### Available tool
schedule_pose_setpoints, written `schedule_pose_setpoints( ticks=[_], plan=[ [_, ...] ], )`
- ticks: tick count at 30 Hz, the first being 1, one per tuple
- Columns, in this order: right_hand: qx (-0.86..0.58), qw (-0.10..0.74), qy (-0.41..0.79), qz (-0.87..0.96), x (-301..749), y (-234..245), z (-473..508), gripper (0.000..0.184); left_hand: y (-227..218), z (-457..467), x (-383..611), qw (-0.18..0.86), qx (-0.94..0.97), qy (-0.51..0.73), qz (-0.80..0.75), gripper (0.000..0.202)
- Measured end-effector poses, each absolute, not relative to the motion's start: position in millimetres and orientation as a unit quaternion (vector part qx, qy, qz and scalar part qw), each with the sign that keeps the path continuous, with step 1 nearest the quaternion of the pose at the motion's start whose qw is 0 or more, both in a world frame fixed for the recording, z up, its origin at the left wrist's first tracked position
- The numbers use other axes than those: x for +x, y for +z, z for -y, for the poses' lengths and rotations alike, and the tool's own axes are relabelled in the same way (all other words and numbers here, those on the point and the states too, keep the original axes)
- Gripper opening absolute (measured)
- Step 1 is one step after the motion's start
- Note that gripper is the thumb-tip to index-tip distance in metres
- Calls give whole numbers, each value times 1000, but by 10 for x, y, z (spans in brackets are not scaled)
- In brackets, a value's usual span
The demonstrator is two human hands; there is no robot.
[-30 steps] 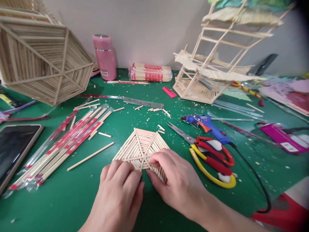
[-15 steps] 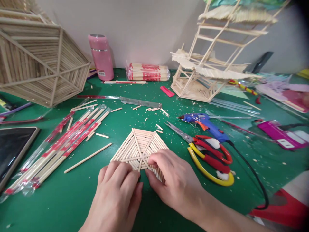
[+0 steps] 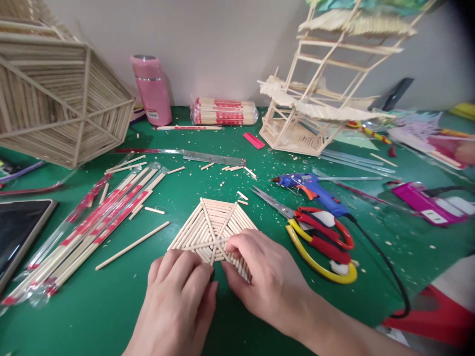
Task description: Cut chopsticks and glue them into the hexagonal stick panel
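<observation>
A flat, many-sided stick panel (image 3: pixel 211 217) lies on the green table, with spoke-like sticks crossing at its middle and rows of sticks filling the sections. My left hand (image 3: pixel 178 291) has its fingers curled over the near left edge of that panel. At the near right side, my right hand (image 3: pixel 265 279) pinches it between thumb and bent fingers. Both hands hide parts of the near edge. A single loose stick (image 3: pixel 132 245) lies left of the panel. To its right are scissors (image 3: pixel 315 230) with red and yellow handles and a blue glue gun (image 3: pixel 311 190).
Wrapped chopsticks (image 3: pixel 100 227) and a phone (image 3: pixel 22 237) lie left. A large stick structure (image 3: pixel 67 99), a pink bottle (image 3: pixel 152 91), a chopstick bundle (image 3: pixel 224 111) and a tiered stick tower (image 3: pixel 315 99) stand behind. The glue gun's black cord (image 3: pixel 386 267) curves right. Another person's hand (image 3: pixel 465 151) shows at far right.
The view has shifted slightly, so most things sit a little further left in the picture. Both hands keep the same hold on the panel.
</observation>
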State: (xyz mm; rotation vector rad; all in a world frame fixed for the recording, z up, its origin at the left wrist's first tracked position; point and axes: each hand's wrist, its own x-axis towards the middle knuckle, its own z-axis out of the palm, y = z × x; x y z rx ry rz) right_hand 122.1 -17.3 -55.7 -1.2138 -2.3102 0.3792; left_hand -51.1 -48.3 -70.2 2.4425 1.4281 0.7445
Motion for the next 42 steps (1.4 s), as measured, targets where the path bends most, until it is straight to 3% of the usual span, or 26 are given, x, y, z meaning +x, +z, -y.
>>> schedule_pose_setpoints(
  ticks=[34, 42],
  plan=[
    [-453, 261, 139, 841, 1214, -587, 182, 7, -641, 481, -511, 121, 832, 244, -483, 7],
    [-483, 337, 263, 765, 1338, -488, 134, 6, -619, 514, -451, 107, 814, 266, -506, 7]
  ],
)
